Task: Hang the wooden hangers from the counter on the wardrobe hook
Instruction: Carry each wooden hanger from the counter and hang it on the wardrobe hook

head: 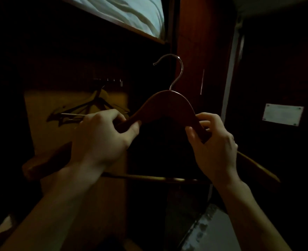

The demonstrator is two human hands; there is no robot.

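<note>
Left hand [102,134] and right hand [213,142] each clamp an arm of the dark-brown wooden hanger [167,104]. Fingers curled shut around it, silver metal hook [176,69] upright.

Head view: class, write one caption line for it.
Both hands, left hand and right hand, hold a wooden hanger upright in a dim wardrobe.

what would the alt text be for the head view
Two hands, left hand and right hand, hold a wooden hanger upright by its arms in a dark wardrobe. Behind, another hanger hangs from a hook rail.
</note>
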